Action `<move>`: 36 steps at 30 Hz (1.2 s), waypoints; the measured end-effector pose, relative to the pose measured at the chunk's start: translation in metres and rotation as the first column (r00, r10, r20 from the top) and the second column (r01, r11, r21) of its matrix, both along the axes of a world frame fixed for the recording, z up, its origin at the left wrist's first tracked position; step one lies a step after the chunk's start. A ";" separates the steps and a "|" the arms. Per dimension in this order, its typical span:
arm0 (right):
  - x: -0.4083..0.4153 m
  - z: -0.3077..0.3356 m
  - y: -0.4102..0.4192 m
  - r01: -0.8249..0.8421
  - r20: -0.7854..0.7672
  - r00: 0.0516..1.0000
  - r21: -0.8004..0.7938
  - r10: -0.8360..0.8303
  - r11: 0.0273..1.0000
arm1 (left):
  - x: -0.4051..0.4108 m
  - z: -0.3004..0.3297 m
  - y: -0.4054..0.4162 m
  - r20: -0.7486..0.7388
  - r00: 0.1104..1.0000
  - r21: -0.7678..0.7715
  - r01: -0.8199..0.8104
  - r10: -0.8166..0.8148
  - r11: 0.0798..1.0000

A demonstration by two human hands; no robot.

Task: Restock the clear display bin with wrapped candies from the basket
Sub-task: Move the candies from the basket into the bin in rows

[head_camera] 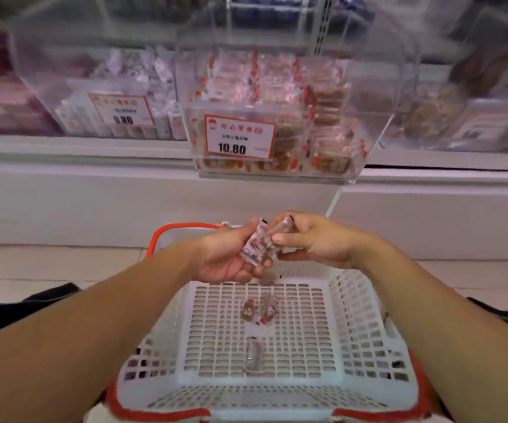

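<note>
Both hands hold wrapped candies over the basket, below the clear bin.

The left hand (228,259), palm up with fingers curled, grips a small bunch of wrapped candies (254,247); how many is unclear. The right hand (313,241) pinches a single wrapped candy (281,228) between thumb and forefinger, touching the bunch at its 1 o'clock side. Below them, the white basket (362,346) with red rim holds three loose candies: two (258,309) side by side near the centre and one (254,355) at 6 o'clock from that pair. The clear bin (377,141), at 12 o'clock from the hands, is stacked with candies and carries a price tag (239,138) reading 10.80.
</note>
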State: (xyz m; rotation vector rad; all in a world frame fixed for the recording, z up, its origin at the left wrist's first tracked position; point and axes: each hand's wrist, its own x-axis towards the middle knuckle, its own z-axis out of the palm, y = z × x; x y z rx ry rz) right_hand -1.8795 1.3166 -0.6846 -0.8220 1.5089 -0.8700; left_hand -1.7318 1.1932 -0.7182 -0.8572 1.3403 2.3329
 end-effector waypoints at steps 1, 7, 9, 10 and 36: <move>0.006 0.014 0.002 -0.020 -0.048 0.999 -0.016 0.019 1.000 | 0.003 0.016 0.000 0.012 0.999 -0.058 0.040 -0.039 0.998; 0.045 0.077 0.015 -0.081 -0.242 0.969 -0.115 0.051 0.990 | 0.025 0.103 0.013 0.005 0.999 -0.119 0.032 -0.032 0.992; 0.050 0.091 0.020 -0.157 -0.366 0.925 -0.129 0.100 0.979 | 0.027 0.122 0.024 -0.015 0.999 -0.114 -0.034 0.033 0.993; 0.049 0.097 0.022 -0.185 -0.423 0.899 -0.130 0.114 0.974 | 0.025 0.129 0.030 -0.029 0.998 -0.172 -0.055 0.050 0.984; 0.019 0.178 0.015 -0.408 -0.931 0.326 -0.296 -0.165 0.864 | -0.012 0.176 0.047 -0.537 0.737 -0.356 -0.639 0.410 0.682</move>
